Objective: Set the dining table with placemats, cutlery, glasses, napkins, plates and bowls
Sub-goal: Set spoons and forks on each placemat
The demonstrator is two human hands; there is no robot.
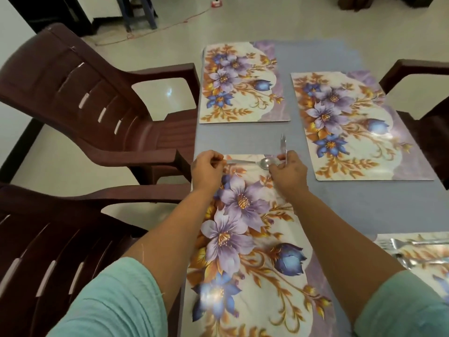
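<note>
Grey-blue table (243, 142), pale tiled floor, brown plastic chairs (80, 93) along left edge. Four floral placemats laid: nearest placemat (245, 239) printed with purple and blue blossoms, gold leaves, glossy finish. Steel spoon (252, 162) lying across far edge of that mat, bowl to right, surface reflective. Left hand (206, 169) pinching spoon handle end, fingers curled. Right hand (289, 170) curled round steel cutlery piece (283, 145) standing upright; type indeterminate. More cutlery (398, 244) on lower-right mat. No legible brands or writing.
</note>
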